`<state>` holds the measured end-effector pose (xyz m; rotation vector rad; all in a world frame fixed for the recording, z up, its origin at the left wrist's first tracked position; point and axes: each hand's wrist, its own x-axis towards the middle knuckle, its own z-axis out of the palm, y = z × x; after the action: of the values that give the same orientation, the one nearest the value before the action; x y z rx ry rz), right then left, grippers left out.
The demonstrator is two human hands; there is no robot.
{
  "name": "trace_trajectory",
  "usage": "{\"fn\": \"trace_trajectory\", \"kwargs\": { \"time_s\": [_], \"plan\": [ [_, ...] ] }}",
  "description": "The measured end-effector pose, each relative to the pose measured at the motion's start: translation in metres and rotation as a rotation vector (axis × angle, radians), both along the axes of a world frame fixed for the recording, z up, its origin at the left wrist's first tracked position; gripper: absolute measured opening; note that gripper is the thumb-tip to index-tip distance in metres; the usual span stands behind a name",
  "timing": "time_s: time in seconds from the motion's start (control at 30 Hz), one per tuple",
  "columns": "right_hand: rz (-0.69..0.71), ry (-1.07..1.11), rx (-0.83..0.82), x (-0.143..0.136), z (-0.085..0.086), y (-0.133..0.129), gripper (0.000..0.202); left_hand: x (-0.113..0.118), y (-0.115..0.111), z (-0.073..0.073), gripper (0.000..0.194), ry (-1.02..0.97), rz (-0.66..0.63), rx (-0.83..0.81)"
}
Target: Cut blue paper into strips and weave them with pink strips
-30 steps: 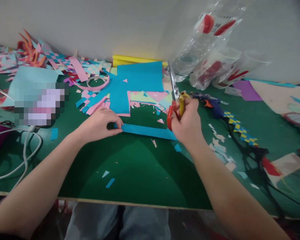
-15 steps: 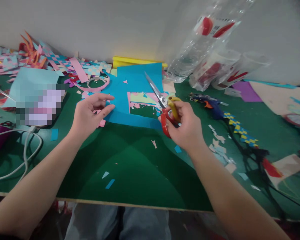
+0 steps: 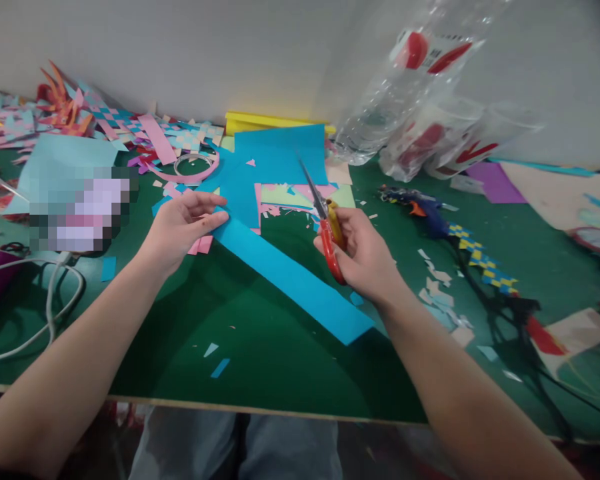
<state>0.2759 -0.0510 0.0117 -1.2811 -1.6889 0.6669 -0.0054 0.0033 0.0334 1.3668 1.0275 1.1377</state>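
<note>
My left hand [image 3: 190,223] pinches one end of a long blue paper strip [image 3: 295,280] between thumb and fingers. The strip slants down to the right, its free end lying near my right wrist. In my right hand [image 3: 363,250] is a pair of scissors [image 3: 333,243] with red and yellow handles; the blades look closed and point up and away. Behind both hands lie larger sheets of blue paper [image 3: 283,153], with pink and pale green paper scraps [image 3: 285,195] around them.
At left are a phone [image 3: 90,213] with a white cable [image 3: 53,293] and a heap of paper scraps [image 3: 65,123]. A plastic bottle [image 3: 395,93] and plastic cups [image 3: 490,137] stand at the back right. A checkered woven paper strip [image 3: 480,257] lies to the right.
The blue strip, earlier lying across by the sheets, is now pinched in my left hand and swung down to the right. The scissors have turned slightly in my right hand.
</note>
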Motion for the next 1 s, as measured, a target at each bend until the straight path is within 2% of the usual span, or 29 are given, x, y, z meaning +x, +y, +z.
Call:
{"fn": "trace_trajectory", "kwargs": {
  "time_s": [0.1, 0.17, 0.33, 0.47, 0.63, 0.83, 1.0],
  "plan": [
    [0.033, -0.097, -0.034, -0.002, 0.006, -0.002, 0.029, 0.0, -0.001, 0.002, 0.047, -0.043, -0.031, -0.038],
    [0.052, -0.169, -0.051, -0.004, 0.01, -0.004, 0.03, 0.001, -0.002, 0.004, 0.052, -0.104, -0.054, -0.074],
    [0.063, -0.236, 0.024, -0.007, 0.013, -0.008, 0.037, 0.004, -0.002, 0.009, 0.032, -0.256, -0.076, -0.192],
    [-0.022, -0.245, 0.071, -0.007, 0.009, -0.006, 0.044, 0.003, -0.002, 0.008, 0.017, -0.328, -0.093, -0.307],
    [-0.093, -0.262, 0.064, -0.006, 0.006, -0.003, 0.047, 0.003, -0.001, 0.006, 0.021, -0.22, -0.025, -0.407],
    [-0.128, -0.306, 0.101, -0.003, 0.004, -0.001, 0.047, 0.005, -0.001, 0.005, 0.012, -0.022, 0.09, -0.348],
    [-0.165, -0.332, 0.109, -0.001, 0.0, 0.0, 0.046, 0.003, 0.0, 0.001, 0.014, 0.011, 0.031, -0.298]
  ]
}}
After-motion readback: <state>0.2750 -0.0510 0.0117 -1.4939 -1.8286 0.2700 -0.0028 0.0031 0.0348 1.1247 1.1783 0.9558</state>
